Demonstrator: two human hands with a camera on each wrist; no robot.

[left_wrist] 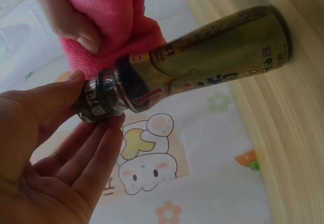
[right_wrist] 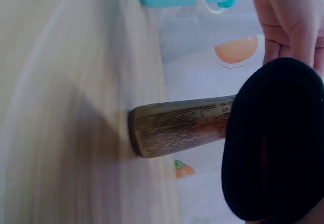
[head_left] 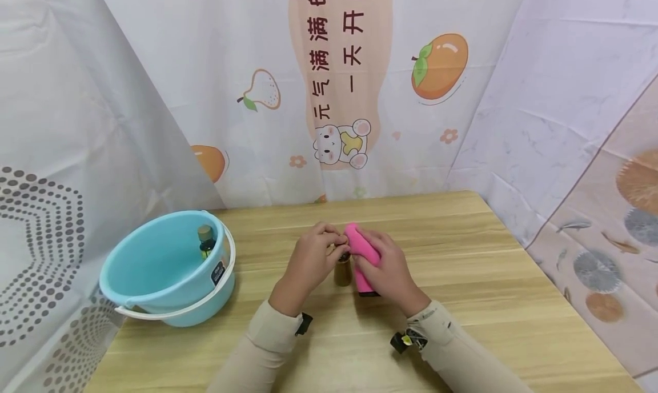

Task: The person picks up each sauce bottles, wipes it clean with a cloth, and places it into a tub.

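Observation:
An oil bottle (left_wrist: 217, 52) with a printed label and dark cap (left_wrist: 98, 100) stands upright, its base at the tabletop. My left hand (head_left: 308, 259) pinches the cap between thumb and fingertips. In my right hand (head_left: 389, 272) is a pink fleecy cloth piece (head_left: 368, 276); the fingers wrap round it, and it leans close beside the bottle's neck. The black oval end of the cloth (right_wrist: 234, 148) looks hollow and faces the right wrist camera, covering the bottle's upper part there. In the left wrist view the pink cloth overlaps the bottle's shoulder.
To the left stands a light blue bucket (head_left: 205, 312) with a white handle (head_left: 180, 308). Inside it, a small bottle (head_left: 207, 241) leans at the right wall. The wood-grain table (head_left: 462, 301) meets a printed curtain (head_left: 411, 147) at the back.

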